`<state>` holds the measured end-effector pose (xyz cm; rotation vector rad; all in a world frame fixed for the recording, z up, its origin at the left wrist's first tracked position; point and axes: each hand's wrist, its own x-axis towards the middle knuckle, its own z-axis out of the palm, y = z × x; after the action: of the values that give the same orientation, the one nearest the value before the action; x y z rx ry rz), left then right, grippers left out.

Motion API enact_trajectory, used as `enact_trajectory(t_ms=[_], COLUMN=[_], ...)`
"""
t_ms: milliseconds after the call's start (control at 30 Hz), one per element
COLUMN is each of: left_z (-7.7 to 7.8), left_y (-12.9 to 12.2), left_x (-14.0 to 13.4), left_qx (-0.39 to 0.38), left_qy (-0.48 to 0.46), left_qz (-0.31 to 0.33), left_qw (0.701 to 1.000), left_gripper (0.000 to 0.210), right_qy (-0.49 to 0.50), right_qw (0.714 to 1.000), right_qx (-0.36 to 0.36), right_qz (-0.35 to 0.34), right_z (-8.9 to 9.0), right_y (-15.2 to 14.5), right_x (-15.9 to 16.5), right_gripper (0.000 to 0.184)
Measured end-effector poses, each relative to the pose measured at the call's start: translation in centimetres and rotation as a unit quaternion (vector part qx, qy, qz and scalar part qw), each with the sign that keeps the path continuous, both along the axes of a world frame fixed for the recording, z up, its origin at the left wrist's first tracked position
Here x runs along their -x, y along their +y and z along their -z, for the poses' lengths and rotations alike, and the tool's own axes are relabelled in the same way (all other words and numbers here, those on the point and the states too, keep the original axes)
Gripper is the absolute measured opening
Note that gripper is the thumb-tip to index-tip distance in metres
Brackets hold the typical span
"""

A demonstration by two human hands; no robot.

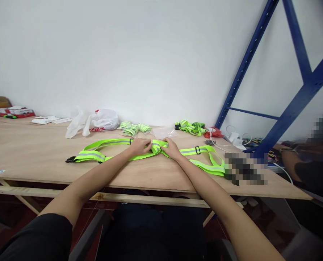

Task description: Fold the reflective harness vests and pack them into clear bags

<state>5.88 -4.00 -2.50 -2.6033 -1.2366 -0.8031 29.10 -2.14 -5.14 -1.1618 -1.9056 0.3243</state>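
Note:
A neon-yellow reflective strap harness (91, 156) with a silver stripe lies spread across the wooden table, its loops reaching out to both sides. At its middle the strap is bunched into a folded roll (156, 145). My left hand (140, 146) is closed on the strap at the left of this roll, fingers bent. From the right, my right hand (171, 148) pinches the roll's other side between thumb and fingers. A black buckle (70, 159) ends the left loop, and a black slider (197, 150) sits on the right one. The fingertips are partly hidden.
Behind the harness lie several bagged rolled straps (134, 128), a clear plastic bag (165, 132) and a heap of loose straps (191, 127). A white plastic bag (104, 119) stands left. A blue metal rack (270, 134) rises at right, near another person (310, 156).

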Motion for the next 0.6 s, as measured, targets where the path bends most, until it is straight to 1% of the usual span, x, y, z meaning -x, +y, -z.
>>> enact_trajectory(t_ms=[133,200,267,333,367,433,500,600], left_z=[0.0,0.1,0.2,0.3,0.2,0.2,0.2,0.3], left_y=[-1.6,-2.1,-2.2,-2.3,-2.3,-2.4,-2.6,-3.2], left_x=[-1.4,-2.0,-2.3,-2.4,-2.5,-2.7,-3.0,-3.2], left_qx=[-0.047,-0.043,-0.031,-0.026,-0.027,-0.034,-0.038,-0.024], left_qy=[0.07,0.091,0.11,0.138,0.154,0.173,0.162,0.139], left_qz=[0.099,0.122,0.118,0.112,0.116,0.131,0.135,0.121], left_qw=[0.992,0.987,0.986,0.984,0.981,0.976,0.977,0.983], left_gripper=[0.031,0.036,0.037,0.028,0.027,0.032,0.031,0.027], right_qy=[0.014,0.03,0.047,0.057,0.058,0.054,0.045,0.028], right_qw=[1.0,0.999,0.998,0.996,0.996,0.994,0.993,0.993], right_qx=[0.011,0.024,0.041,0.061,0.07,0.086,0.094,0.093], right_qz=[-0.012,-0.012,-0.01,-0.014,-0.019,-0.035,-0.054,-0.073], right_z=[0.2,0.3,0.3,0.3,0.2,0.0,-0.2,-0.5], right_y=[-0.1,0.1,0.5,0.8,1.0,1.2,1.3,1.4], right_x=[0.0,-0.3,-0.6,-1.0,-1.2,-1.5,-1.7,-1.9], right_gripper=[0.04,0.041,0.038,0.037,0.036,0.037,0.036,0.023])
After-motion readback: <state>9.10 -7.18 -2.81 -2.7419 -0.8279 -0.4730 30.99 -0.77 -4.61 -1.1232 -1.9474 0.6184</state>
